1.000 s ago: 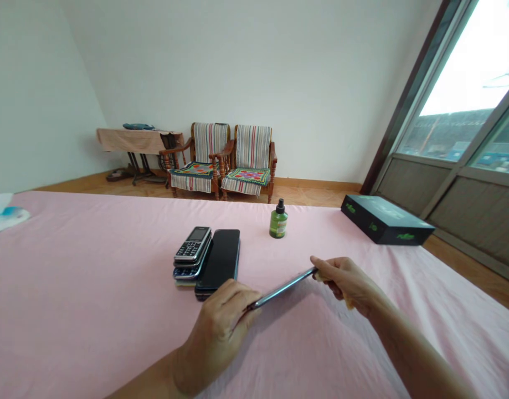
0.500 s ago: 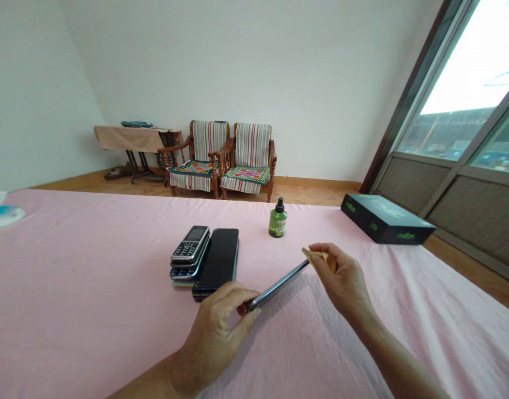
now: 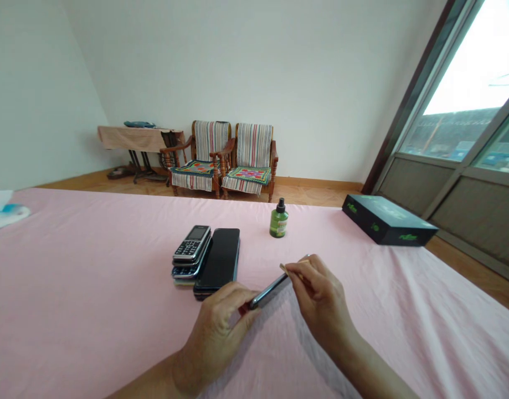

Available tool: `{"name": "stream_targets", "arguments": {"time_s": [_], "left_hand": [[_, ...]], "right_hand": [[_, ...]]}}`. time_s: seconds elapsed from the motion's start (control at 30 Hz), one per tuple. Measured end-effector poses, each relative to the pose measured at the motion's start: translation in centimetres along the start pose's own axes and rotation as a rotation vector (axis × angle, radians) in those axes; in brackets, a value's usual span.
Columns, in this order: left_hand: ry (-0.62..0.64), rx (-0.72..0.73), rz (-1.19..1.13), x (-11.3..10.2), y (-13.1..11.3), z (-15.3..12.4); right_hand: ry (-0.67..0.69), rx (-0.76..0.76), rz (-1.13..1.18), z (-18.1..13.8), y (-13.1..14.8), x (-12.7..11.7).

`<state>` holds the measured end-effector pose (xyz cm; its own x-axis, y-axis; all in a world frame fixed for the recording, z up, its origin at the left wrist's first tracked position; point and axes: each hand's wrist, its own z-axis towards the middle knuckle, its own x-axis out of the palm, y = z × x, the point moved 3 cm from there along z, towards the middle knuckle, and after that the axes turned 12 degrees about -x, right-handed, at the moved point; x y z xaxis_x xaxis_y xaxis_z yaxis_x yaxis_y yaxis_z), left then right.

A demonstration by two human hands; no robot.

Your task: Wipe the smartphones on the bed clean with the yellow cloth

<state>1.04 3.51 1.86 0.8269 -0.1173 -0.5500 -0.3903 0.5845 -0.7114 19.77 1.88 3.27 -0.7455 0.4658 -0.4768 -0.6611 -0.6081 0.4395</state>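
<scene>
My left hand (image 3: pixel 223 327) grips the near end of a slim smartphone (image 3: pixel 270 290), which is tilted edge-on toward me. Around the phone's far part, my right hand (image 3: pixel 320 291) pinches a small yellowish cloth (image 3: pixel 284 268), mostly hidden by the fingers, against the phone's edge. Just beyond my left hand lies a black smartphone (image 3: pixel 221 257) on top of another dark one. Beside it, a silver keypad phone (image 3: pixel 193 243) tops a stack of several phones.
A green spray bottle (image 3: pixel 278 220) with a black cap stands past the phones. To the right, a black box (image 3: pixel 387 219) with green lettering rests near the edge of the pink cloth (image 3: pixel 92 288). A tissue pack (image 3: pixel 7 213) lies far left.
My right hand has slid along the phone's edge toward my left hand, taking the cloth with it. My left hand keeps its hold in almost the same place.
</scene>
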Motion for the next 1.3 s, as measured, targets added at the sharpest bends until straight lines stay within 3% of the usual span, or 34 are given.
{"name": "stream_targets", "arguments": {"time_s": [0.23, 0.33, 0.67, 0.83, 1.0, 1.3], "left_hand": [[-0.005, -0.007, -0.007, -0.1, -0.2, -0.1], [-0.007, 0.001, 0.001, -0.2, -0.4, -0.1], [-0.113, 0.218, 0.12, -0.4, -0.7, -0.4], [-0.099, 0.295, 0.176, -0.6, -0.7, -0.9], [-0.111, 0.304, 0.173, -0.5, -0.6, -1.0], [-0.116, 0.274, 0.132, -0.3, -0.4, -0.9]], "right_hand": [[0.088, -0.081, 0.145, -1.2, 4.4, 2.0], [0.098, -0.099, 0.183, -1.3, 5.1, 2.4], [-0.033, 0.028, 0.108, -0.4, 2.5, 1.2], [-0.163, 0.134, -0.1, 0.5, -0.9, -1.5], [-0.157, 0.173, -0.195, 0.7, -3.4, -2.6], [-0.087, 0.053, -0.089, -0.1, -1.5, -0.4]]}}
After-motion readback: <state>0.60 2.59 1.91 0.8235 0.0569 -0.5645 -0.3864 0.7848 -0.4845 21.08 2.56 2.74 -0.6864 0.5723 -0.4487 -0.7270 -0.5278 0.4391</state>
